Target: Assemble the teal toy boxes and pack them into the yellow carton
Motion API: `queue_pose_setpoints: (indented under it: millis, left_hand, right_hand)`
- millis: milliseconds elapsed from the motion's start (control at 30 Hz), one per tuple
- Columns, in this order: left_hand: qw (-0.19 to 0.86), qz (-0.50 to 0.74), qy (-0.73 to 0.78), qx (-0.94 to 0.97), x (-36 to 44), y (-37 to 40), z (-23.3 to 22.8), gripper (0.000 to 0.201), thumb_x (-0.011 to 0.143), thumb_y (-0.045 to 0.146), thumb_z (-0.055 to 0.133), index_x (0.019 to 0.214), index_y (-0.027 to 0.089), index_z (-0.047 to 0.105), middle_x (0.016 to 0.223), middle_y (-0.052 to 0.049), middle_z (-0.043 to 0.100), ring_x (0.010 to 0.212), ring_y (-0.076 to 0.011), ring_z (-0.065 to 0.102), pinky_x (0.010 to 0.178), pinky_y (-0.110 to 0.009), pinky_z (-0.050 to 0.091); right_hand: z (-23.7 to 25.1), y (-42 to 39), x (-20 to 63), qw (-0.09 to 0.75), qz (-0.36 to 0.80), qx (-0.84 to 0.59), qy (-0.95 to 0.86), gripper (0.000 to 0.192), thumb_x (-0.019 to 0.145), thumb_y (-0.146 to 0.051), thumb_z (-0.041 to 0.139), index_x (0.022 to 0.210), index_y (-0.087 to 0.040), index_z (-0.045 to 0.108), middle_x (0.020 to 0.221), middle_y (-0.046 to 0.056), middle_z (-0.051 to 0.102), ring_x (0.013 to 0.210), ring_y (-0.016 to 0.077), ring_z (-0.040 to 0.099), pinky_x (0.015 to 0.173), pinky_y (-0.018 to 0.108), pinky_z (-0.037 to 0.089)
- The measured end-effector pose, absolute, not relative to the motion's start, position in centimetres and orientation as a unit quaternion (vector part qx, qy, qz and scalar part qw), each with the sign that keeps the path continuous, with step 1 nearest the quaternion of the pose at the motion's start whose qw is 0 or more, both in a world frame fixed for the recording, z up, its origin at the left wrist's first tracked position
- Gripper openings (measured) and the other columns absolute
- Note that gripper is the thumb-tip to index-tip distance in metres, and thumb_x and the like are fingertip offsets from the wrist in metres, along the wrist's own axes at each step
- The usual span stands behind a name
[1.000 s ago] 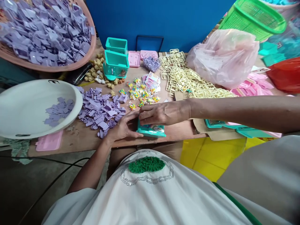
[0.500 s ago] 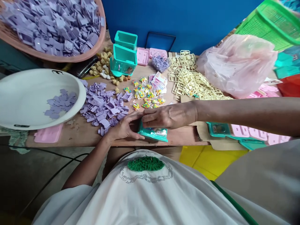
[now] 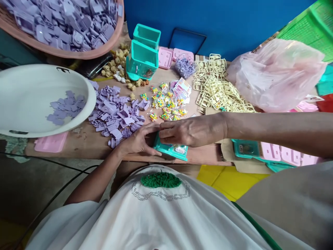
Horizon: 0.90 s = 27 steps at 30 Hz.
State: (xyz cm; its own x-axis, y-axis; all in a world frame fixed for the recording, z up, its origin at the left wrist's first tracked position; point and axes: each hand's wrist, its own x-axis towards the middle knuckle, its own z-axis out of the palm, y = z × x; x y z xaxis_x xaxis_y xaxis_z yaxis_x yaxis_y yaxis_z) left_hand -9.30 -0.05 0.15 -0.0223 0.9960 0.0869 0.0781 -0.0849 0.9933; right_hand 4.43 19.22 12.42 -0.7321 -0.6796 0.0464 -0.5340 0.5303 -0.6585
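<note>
At the near edge of the wooden bench (image 3: pixel 85 146), both hands meet over a small teal plastic toy case with a printed sticker front (image 3: pixel 173 150). The left hand (image 3: pixel 137 140) cups the case's left end, its grip half closed, thumb along the near side and fingers curled over the top. The right hand (image 3: pixel 191 130) lies flat across the case from three o'clock, its grip pressed together, fingertips pushing down on the top left part; whether anything small is pinched beneath them cannot be told. At ten o'clock from the hands lies a loose heap of lilac plastic parts (image 3: pixel 117 116). At twelve o'clock sit tiny packets of coloured beads (image 3: pixel 166 104). Farther, at eleven o'clock, stand two open teal plastic boxes (image 3: pixel 142 60). A white round plastic basin (image 3: pixel 31 80) holding a few lilac pieces sits at nine o'clock.
</note>
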Motion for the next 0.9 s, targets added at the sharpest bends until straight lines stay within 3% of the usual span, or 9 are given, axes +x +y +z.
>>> queue_pose_setpoints:
  millis: [233, 467, 600, 767, 833, 900]
  left_hand:
    - [0.429, 0.498, 0.505, 0.560, -9.5, 0.0, -0.4, 0.091, 0.055, 0.042, 0.106, 0.138, 0.024, 0.074, 0.144, -0.013, 0.071, 0.139, -0.0392, 0.063, 0.126, -0.054, 0.044]
    - [0.423, 0.497, 0.491, 0.577, -9.8, 0.2, -0.5, 0.075, 0.060, 0.043, 0.103, 0.128, 0.023, 0.079, 0.142, -0.014, 0.071, 0.136, -0.0405, 0.064, 0.119, -0.054, 0.050]
    - [0.429, 0.488, 0.502, 0.571, -9.9, 0.1, -0.1, 0.086, 0.059, 0.042, 0.104, 0.137, 0.024, 0.075, 0.148, -0.013, 0.068, 0.143, -0.0410, 0.059, 0.125, -0.054, 0.046]
    - [0.425, 0.486, 0.505, 0.573, -9.9, -0.1, -0.2, 0.095, 0.064, 0.043, 0.103, 0.149, 0.025, 0.066, 0.156, -0.014, 0.063, 0.151, -0.0406, 0.052, 0.130, -0.055, 0.039]
    - [0.433, 0.495, 0.505, 0.559, -10.0, -0.2, -0.6, 0.097, 0.062, 0.046, 0.104, 0.150, 0.026, 0.066, 0.158, -0.015, 0.061, 0.153, -0.0413, 0.051, 0.132, -0.057, 0.036]
    - [0.449, 0.507, 0.502, 0.537, -9.8, -0.4, -1.0, 0.100, 0.061, 0.048, 0.104, 0.151, 0.028, 0.065, 0.160, -0.014, 0.059, 0.154, -0.0406, 0.051, 0.133, -0.057, 0.035]
  right_hand:
    - [10.8, 20.1, 5.0, 0.089, -0.303, -0.355, 0.880, 0.050, 0.116, -0.028, 0.027, 0.119, -0.015, 0.075, 0.126, 0.020, 0.071, 0.132, 0.0263, 0.061, 0.116, 0.048, 0.052]
    - [8.9, 19.9, 6.0, 0.035, -0.274, -0.349, 0.896, 0.045, 0.116, -0.028, 0.033, 0.132, -0.012, 0.073, 0.127, 0.021, 0.072, 0.130, 0.0264, 0.063, 0.117, 0.049, 0.051]
    - [8.7, 19.7, 6.8, 0.012, -0.266, -0.328, 0.906, 0.044, 0.116, -0.027, 0.036, 0.136, -0.015, 0.072, 0.128, 0.018, 0.073, 0.130, 0.0260, 0.062, 0.117, 0.046, 0.052]
    - [7.4, 18.4, 9.6, -0.017, -0.271, -0.249, 0.930, 0.051, 0.115, -0.034, 0.042, 0.163, -0.020, 0.050, 0.153, 0.017, 0.063, 0.150, 0.0283, 0.050, 0.127, 0.053, 0.043]
    - [6.8, 17.7, 11.2, -0.075, -0.284, -0.150, 0.944, 0.062, 0.114, -0.040, 0.047, 0.171, -0.020, 0.036, 0.159, 0.020, 0.056, 0.151, 0.0306, 0.049, 0.124, 0.056, 0.047]
    - [6.3, 16.8, 12.6, -0.152, -0.296, -0.040, 0.942, 0.068, 0.111, -0.044, 0.054, 0.172, -0.021, 0.033, 0.156, 0.022, 0.056, 0.145, 0.0328, 0.054, 0.117, 0.057, 0.053]
